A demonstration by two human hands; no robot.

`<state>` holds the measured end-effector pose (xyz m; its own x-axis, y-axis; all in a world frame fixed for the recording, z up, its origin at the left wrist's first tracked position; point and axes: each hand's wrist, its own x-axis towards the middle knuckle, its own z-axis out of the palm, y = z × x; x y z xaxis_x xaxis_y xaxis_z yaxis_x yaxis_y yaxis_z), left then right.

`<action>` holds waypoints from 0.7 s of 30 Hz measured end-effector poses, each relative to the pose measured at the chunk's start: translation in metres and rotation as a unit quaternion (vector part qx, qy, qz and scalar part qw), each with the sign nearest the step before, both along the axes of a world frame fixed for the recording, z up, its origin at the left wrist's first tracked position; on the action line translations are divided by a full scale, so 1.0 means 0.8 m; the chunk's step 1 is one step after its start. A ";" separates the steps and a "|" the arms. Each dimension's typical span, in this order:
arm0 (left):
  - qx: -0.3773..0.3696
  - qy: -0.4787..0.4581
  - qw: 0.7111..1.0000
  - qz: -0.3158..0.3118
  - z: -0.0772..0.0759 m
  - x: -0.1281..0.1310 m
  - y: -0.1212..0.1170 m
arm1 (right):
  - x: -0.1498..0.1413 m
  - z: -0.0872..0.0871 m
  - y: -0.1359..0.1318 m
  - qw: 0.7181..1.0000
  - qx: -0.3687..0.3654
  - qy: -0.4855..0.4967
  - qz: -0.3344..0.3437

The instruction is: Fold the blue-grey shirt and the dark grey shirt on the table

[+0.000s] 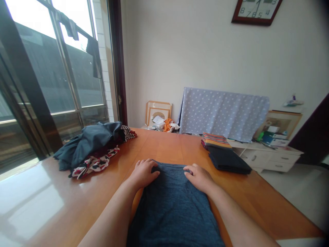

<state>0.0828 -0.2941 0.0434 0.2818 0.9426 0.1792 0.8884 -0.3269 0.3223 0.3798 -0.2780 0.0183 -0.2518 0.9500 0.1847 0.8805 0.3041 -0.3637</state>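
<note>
Left hand (144,173), right hand (199,177) curled at far corners of blue garment (176,204); pinching, cannot tell. Best: even tension, creases smoothed.

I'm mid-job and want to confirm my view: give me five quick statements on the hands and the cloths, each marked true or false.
1. The left hand and right hand are at the far end of the blue cloth, one at each side. True.
2. The crumpled pile lies to the right of the blue cloth. False: it lies to the left.
3. The striped cloth sits by the far end of the dark folded cloth. True.
4. The right hand is on the dark folded cloth. False: it is at the blue cloth, apart from the dark one.
5. A dotted cover hangs beyond the table. True.
</note>
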 end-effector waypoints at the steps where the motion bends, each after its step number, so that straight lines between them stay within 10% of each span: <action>1: 0.004 -0.003 1.000 -0.004 0.000 -0.001 0.001 | -0.001 0.000 -0.001 1.000 -0.007 0.014 0.023; 6: -0.039 0.002 0.999 -0.016 -0.009 -0.013 0.011 | -0.002 0.003 -0.008 0.988 -0.064 0.038 0.138; 21: -0.111 -0.121 0.986 -0.008 -0.022 -0.043 0.021 | -0.076 0.089 -0.094 0.980 -0.012 -0.003 0.197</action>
